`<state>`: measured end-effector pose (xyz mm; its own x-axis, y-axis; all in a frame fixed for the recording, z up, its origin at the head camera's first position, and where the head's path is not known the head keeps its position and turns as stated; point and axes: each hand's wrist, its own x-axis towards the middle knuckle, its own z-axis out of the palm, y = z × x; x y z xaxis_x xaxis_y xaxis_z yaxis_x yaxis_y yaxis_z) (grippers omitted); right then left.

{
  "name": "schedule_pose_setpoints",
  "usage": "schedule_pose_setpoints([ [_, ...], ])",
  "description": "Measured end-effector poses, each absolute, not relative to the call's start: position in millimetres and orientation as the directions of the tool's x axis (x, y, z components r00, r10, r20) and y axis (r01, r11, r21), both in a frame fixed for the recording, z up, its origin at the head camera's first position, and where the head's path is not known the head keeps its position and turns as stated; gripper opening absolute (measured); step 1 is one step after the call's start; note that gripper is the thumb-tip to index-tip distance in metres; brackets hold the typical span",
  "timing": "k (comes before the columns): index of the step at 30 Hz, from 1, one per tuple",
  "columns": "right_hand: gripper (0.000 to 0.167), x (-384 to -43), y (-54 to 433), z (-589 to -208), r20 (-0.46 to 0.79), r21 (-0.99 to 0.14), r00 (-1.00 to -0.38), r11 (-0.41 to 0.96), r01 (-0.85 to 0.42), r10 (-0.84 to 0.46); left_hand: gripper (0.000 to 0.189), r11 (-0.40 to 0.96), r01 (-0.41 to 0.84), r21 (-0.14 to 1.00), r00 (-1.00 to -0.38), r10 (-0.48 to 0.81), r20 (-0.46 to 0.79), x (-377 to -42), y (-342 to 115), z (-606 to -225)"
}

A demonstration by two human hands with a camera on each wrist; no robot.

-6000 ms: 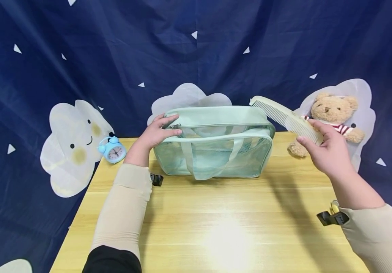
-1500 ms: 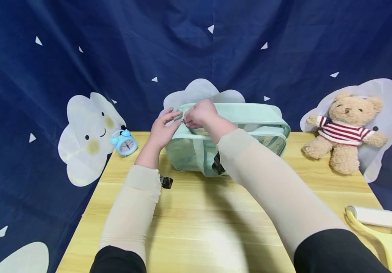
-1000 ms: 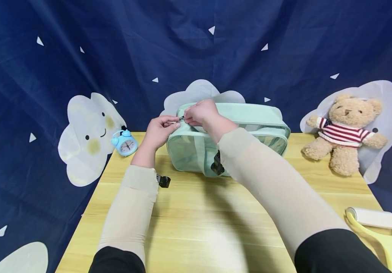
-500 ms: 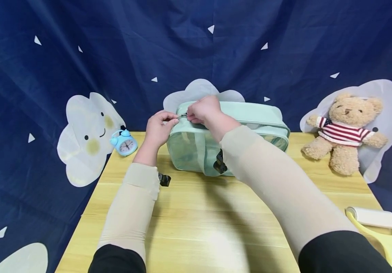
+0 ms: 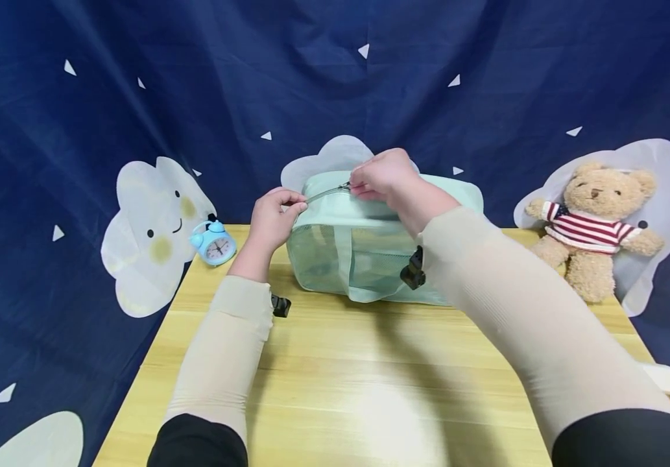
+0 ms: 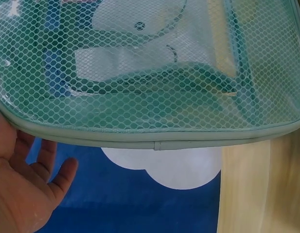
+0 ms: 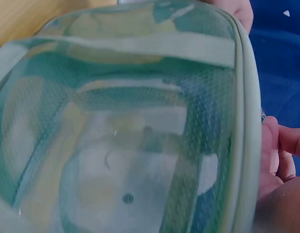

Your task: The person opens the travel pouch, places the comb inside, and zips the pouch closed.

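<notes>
A mint-green see-through zip bag [image 5: 320, 253] stands at the back of the table, its strap hanging down the front. My left hand [image 5: 273, 217] pinches the zip end at the bag's upper left corner; in the left wrist view that hand [image 6: 30, 182] shows beside the piped edge, its fingertips partly hidden. With curled fingers my right hand [image 5: 384, 175] pinches the zip's pull near the top middle. The zip [image 5: 325, 193] is closed between the two hands; farther right, the right hand and arm cover it. In the right wrist view the mesh side [image 7: 140, 145] fills most of the picture.
A blue alarm clock [image 5: 216, 246] stands to the left of the bag. On the right a teddy bear [image 5: 594, 207] in a striped shirt sits against the dark blue curtain [image 5: 457, 39]. A white-and-yellow roller [image 5: 664, 376] lies at the table's right edge, mostly behind my sleeve.
Six seconds ago my right hand held a pale comb, now out of sight. Over the last second it has drawn the zip pull rightward along the bag's top; my left hand has stayed at the corner.
</notes>
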<state>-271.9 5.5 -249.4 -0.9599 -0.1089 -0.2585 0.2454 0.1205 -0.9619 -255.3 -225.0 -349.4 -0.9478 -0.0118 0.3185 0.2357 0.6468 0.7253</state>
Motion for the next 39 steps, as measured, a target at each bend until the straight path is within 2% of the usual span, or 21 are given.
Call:
schedule_pose_setpoints([
  [6, 0.027, -273, 30, -247, -0.249, -0.965, -0.96, 0.121, 0.234, -0.125, 0.015, 0.65, 0.221, 0.727, -0.954, -0.011, 0.3, -256, -229, -348],
  [12, 0.006, -275, 54, -247, -0.262, -0.965, -0.955, 0.053, 0.257, -0.14, 0.016, 0.668, 0.217, 0.712, -0.953, -0.014, 0.303, -258, -235, -346],
  [23, 0.017, -273, 99, -247, -0.277, -0.959, -0.949, -0.018, 0.283, -0.151, 0.017, 0.696, 0.207, 0.687, -0.951, -0.02, 0.307, -261, -247, -343],
  [32, 0.024, -269, 137, -251, -0.271, -0.962, -0.951, -0.002, 0.275, -0.148, 0.018, 0.724, 0.189, 0.663, -0.95, -0.037, 0.311, -263, -256, -341],
  [39, 0.03, -262, 171, -266, -0.248, -0.963, -0.952, -0.064, 0.263, -0.18, 0.018, 0.722, 0.174, 0.67, -0.951, -0.054, 0.305, -263, -257, -343],
])
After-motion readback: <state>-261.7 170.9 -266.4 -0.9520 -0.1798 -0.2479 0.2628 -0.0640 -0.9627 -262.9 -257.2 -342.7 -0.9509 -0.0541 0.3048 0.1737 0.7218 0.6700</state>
